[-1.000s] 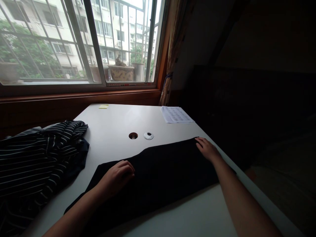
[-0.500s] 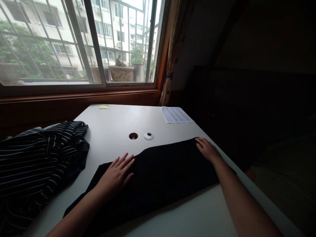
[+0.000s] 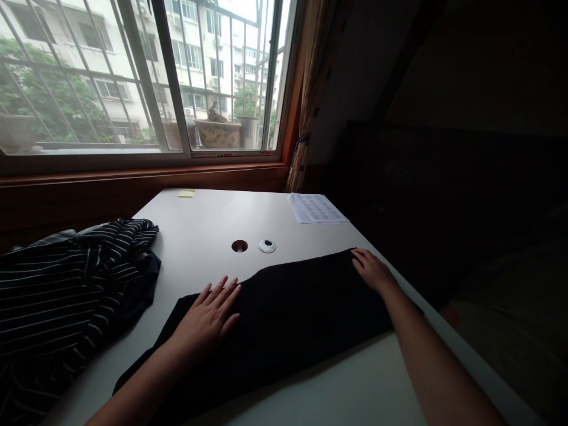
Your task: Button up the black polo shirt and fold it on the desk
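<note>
A black folded garment (image 3: 302,313), which looks like a pair of trousers, lies flat and slantwise across the white table (image 3: 213,219). On its left part rests my left hand (image 3: 207,313), palm down with the fingers spread near the far edge. My right hand (image 3: 373,269) lies at the garment's far right corner, its fingers stretched out over the cloth's edge. Neither hand lifts the cloth. My left forearm covers some of the garment's near left end.
Left of the garment lies a heap of black-and-white striped clothing (image 3: 57,296). Printed papers (image 3: 317,208) and a yellow sticky note (image 3: 186,193) lie at the back. The tabletop has a round cable hole (image 3: 239,246) with a white cap (image 3: 267,246) beside it. A window (image 3: 133,89) stands behind.
</note>
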`<action>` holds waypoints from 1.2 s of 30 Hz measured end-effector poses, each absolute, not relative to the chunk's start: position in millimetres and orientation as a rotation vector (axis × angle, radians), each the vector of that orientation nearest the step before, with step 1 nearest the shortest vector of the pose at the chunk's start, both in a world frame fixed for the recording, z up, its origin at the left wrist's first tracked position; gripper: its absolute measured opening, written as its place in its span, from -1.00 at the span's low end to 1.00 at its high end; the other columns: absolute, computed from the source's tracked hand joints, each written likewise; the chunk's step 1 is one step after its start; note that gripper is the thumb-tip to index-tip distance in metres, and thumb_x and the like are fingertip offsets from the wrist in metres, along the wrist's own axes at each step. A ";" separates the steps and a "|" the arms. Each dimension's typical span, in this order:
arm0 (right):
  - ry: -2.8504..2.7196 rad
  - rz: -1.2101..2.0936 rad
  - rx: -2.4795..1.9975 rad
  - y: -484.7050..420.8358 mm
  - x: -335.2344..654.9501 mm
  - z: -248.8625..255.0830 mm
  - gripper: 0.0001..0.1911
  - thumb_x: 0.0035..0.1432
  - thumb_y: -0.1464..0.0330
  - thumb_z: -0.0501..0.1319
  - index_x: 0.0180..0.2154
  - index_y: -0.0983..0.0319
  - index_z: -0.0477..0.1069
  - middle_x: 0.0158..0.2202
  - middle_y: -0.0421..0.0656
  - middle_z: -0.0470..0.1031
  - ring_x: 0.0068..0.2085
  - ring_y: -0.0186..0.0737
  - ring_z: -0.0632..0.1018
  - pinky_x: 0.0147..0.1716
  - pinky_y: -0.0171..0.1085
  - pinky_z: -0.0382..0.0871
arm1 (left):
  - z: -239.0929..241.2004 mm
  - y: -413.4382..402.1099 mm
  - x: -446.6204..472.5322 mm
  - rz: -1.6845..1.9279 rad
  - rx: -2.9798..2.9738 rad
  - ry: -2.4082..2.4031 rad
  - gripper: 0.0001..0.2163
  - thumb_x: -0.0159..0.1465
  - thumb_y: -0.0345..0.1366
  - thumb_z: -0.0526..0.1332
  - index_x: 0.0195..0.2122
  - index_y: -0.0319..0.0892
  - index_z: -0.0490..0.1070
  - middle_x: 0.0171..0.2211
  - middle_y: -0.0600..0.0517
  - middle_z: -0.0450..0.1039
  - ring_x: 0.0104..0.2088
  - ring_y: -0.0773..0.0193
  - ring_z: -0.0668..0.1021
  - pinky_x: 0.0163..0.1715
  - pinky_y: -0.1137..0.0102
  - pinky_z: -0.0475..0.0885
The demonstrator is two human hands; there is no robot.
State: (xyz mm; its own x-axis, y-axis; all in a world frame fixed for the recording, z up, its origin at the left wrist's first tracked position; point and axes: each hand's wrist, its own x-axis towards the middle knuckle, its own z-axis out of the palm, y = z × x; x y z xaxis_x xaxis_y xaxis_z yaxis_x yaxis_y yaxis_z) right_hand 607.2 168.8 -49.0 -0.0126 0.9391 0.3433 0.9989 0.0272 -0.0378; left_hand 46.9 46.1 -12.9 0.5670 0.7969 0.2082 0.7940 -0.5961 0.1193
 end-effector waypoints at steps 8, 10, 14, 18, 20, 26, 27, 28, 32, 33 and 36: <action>-2.037 -0.326 -2.027 168.6 606.9 -48.6 -0.51 0.33 0.19 -0.04 0.23 0.06 0.31 0.29 -0.17 0.28 0.22 -0.01 0.39 0.21 -0.01 0.29 | -15.7 46.8 46.3 0.396 2.779 1.407 -0.46 0.46 0.00 -0.05 0.41 0.02 -0.07 0.41 0.00 -0.05 0.39 -0.01 0.07 0.35 -0.04 0.01; -2.039 -0.328 -2.036 168.7 606.8 -48.5 -0.50 0.33 0.18 -0.05 0.24 0.07 0.30 0.30 -0.17 0.28 0.22 0.00 0.38 0.21 0.00 0.29 | -16.2 46.8 46.4 0.374 2.779 1.415 -0.46 0.46 0.00 -0.06 0.41 0.01 -0.07 0.41 0.00 -0.05 0.39 -0.02 0.07 0.34 -0.06 0.01; -2.038 -0.337 -2.051 168.1 605.7 -47.9 -0.49 0.33 0.19 -0.06 0.24 0.08 0.29 0.31 -0.17 0.27 0.24 -0.03 0.37 0.24 -0.03 0.25 | -18.2 46.5 46.6 0.381 2.785 1.430 -0.46 0.46 0.01 -0.06 0.41 0.01 -0.08 0.40 0.00 -0.04 0.39 -0.02 0.07 0.34 -0.06 0.00; -2.030 -0.346 -2.074 166.5 603.5 -46.7 -0.48 0.33 0.17 -0.08 0.26 0.06 0.27 0.32 -0.18 0.26 0.26 -0.05 0.35 0.24 -0.03 0.23 | -19.5 46.0 46.6 0.378 2.777 1.452 -0.46 0.46 0.02 -0.07 0.41 0.02 -0.06 0.40 0.01 -0.03 0.39 -0.04 0.07 0.34 -0.07 -0.03; -2.023 -0.352 -2.089 165.2 601.8 -46.0 -0.48 0.34 0.16 -0.09 0.26 0.04 0.26 0.32 -0.19 0.26 0.26 -0.05 0.34 0.24 -0.01 0.23 | -19.3 45.8 46.8 0.367 2.767 1.459 -0.46 0.46 0.03 -0.07 0.41 0.02 -0.05 0.40 0.01 -0.03 0.39 -0.04 0.07 0.34 -0.08 -0.02; -1.989 -0.380 -2.132 158.9 594.1 -40.5 -0.48 0.34 0.19 -0.10 0.25 0.02 0.27 0.30 -0.17 0.30 0.25 0.00 0.36 0.19 0.06 0.25 | -16.3 45.0 48.0 0.335 2.746 1.464 -0.46 0.46 0.03 -0.09 0.40 -0.01 -0.02 0.41 -0.01 -0.05 0.39 -0.06 0.07 0.33 -0.11 -0.01; -1.980 -0.390 -2.139 157.9 592.2 -38.4 -0.49 0.33 0.20 -0.09 0.24 0.02 0.29 0.29 -0.16 0.31 0.24 0.02 0.36 0.19 0.09 0.24 | -15.8 44.8 48.2 0.330 2.745 1.465 -0.46 0.46 0.03 -0.09 0.40 -0.01 -0.02 0.41 -0.01 -0.05 0.39 -0.06 0.07 0.32 -0.11 0.00; -1.968 -0.404 -2.143 157.1 589.7 -35.9 -0.50 0.33 0.21 -0.08 0.23 0.01 0.30 0.28 -0.16 0.32 0.25 0.05 0.36 0.19 0.14 0.22 | -15.4 44.6 48.3 0.326 2.745 1.465 -0.46 0.46 0.03 -0.09 0.40 -0.02 -0.02 0.41 -0.01 -0.06 0.39 -0.07 0.06 0.32 -0.12 0.00; -1.953 -0.474 -2.102 152.8 564.2 -23.2 -0.52 0.32 0.26 -0.05 0.22 0.07 0.31 0.31 -0.08 0.28 0.31 0.15 0.25 0.23 0.29 0.06 | -15.4 44.0 48.7 0.336 2.743 1.471 -0.46 0.46 0.02 -0.09 0.40 -0.02 -0.02 0.41 -0.02 -0.05 0.39 -0.07 0.06 0.32 -0.12 0.00; -1.968 -0.487 -2.075 149.8 552.0 -20.1 -0.51 0.33 0.26 -0.05 0.24 0.11 0.29 0.32 -0.06 0.25 0.33 0.14 0.22 0.25 0.26 0.04 | -15.8 44.0 48.8 0.338 2.744 1.472 -0.46 0.46 0.02 -0.08 0.40 -0.02 -0.01 0.41 -0.02 -0.05 0.39 -0.07 0.06 0.32 -0.12 0.00; -2.106 -0.448 -1.927 131.4 502.3 -13.7 -0.49 0.38 0.18 -0.08 0.28 0.12 0.22 0.37 -0.10 0.17 0.37 -0.02 0.18 0.31 0.06 0.06 | -17.5 44.0 48.8 0.329 2.750 1.482 -0.46 0.46 0.03 -0.08 0.40 -0.01 -0.01 0.41 -0.01 -0.05 0.39 -0.06 0.06 0.32 -0.10 -0.01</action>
State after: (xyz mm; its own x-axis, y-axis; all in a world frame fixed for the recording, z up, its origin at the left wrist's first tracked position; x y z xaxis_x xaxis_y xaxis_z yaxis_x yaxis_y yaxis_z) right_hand 502.3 131.4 -13.7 -0.0926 0.9182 0.3851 0.9955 0.0770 0.0558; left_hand 48.8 44.0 -17.5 0.5329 0.8261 0.1832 0.8259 -0.5549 0.0996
